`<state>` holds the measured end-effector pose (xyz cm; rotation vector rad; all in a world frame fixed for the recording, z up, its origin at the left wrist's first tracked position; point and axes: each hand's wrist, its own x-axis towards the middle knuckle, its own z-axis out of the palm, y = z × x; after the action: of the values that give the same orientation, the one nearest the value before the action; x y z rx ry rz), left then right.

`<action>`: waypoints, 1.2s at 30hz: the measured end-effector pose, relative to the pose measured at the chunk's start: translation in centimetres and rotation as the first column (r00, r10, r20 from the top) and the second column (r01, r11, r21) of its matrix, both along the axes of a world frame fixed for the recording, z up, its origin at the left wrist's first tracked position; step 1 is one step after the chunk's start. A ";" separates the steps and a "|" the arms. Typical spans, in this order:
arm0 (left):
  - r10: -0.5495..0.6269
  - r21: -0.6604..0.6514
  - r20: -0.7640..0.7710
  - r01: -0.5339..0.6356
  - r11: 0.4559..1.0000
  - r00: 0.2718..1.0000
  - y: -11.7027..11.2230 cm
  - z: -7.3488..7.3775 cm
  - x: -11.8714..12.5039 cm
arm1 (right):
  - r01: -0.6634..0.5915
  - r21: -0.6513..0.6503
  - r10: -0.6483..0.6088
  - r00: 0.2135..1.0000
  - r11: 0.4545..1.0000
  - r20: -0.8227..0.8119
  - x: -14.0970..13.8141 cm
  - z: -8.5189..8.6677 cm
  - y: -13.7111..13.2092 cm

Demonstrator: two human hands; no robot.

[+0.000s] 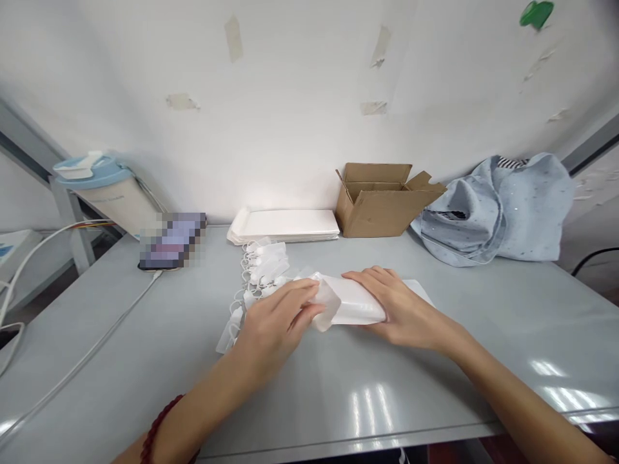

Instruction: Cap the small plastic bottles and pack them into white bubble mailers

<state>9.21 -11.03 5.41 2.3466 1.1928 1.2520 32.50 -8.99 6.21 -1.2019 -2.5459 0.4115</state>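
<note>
A white pouch (355, 303) lies flat on the grey table (338, 399) in front of me. My right hand (394, 303) rests on its right part, fingers stretched flat and pressing it down. My left hand (278, 322) pinches the translucent flap (325, 303) at the pouch's left end, fingers closed on it. Just left of and behind my left hand lies a heap of small white items with loops (258, 270), partly hidden by the hand.
A stack of white pouches (285, 225) lies at the back by the wall, an open cardboard box (380, 200) to its right, and a blue cloth bag (498, 209) beyond that. A phone (171, 241) with a white cable (97, 348) lies at the left. A lidded white container (109, 187) stands further left.
</note>
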 end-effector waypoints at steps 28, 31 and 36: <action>-0.348 -0.574 0.210 0.404 0.713 0.913 -1.7 1.3 0.4 | 0.045 0.028 -0.046 0.998 0.999 0.033 -2.5 -1.1 -1.7; -0.321 -0.549 0.268 0.418 0.724 0.908 -1.4 1.4 0.3 | 0.045 0.042 -0.046 0.999 0.998 0.027 -2.2 -1.0 -1.5; 0.138 -0.391 0.358 0.014 0.920 0.924 -0.3 2.1 -0.1 | 0.099 0.088 -0.098 0.995 0.991 -0.018 -1.0 -0.3 -0.7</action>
<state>9.15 -11.31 7.51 1.7016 1.2516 1.2750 31.47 -9.71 5.91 -1.2804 -2.4533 0.2796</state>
